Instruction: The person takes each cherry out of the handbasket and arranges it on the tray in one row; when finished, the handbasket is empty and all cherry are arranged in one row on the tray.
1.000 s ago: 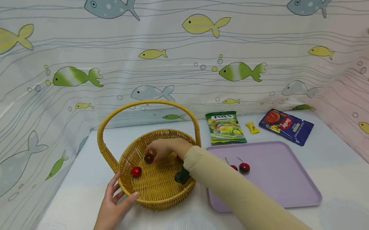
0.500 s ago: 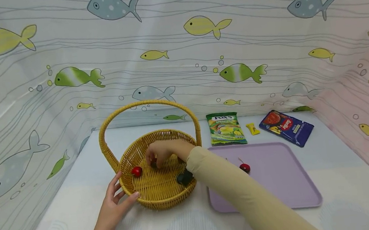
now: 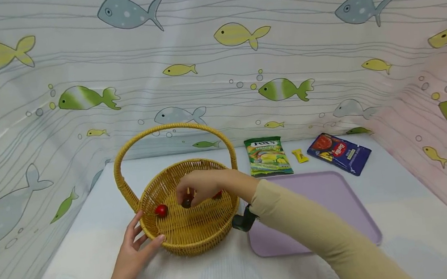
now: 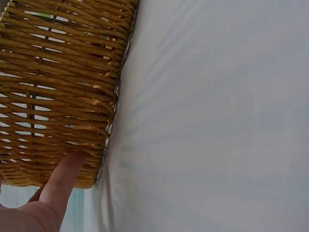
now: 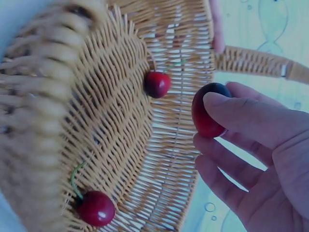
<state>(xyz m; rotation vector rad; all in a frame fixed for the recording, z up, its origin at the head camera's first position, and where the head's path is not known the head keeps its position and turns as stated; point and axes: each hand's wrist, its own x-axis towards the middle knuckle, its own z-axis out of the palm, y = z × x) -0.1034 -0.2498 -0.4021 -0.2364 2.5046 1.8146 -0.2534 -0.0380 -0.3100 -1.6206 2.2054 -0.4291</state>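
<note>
My right hand (image 3: 201,186) is over the inside of a yellow wicker basket (image 3: 193,245) with a tall arched handle. Between thumb and fingers it pinches a dark red cherry (image 5: 211,111), held above the woven bottom. Another cherry (image 3: 161,211) lies at the basket's left side. A further cherry (image 5: 96,208), green-stemmed, lies on the opposite side. My left hand (image 3: 135,251) touches the basket's front left from outside, thumb and fingers spread along the wall. In the left wrist view a straight finger (image 4: 63,181) presses the wickerwork.
A purple tray (image 3: 335,209) lies right of the basket, partly covered by my right sleeve. Behind it are a green FOX'S candy bag (image 3: 267,157), a small yellow wrapped candy (image 3: 299,155) and a blue Barilla pouch (image 3: 340,153). A fish-patterned curtain (image 3: 202,87) encloses the table.
My right hand has shifted slightly rightward with the cherry, and its forearm has swung right. The sleeve now hides the cherries seen on the tray. My left hand stays on the basket.
</note>
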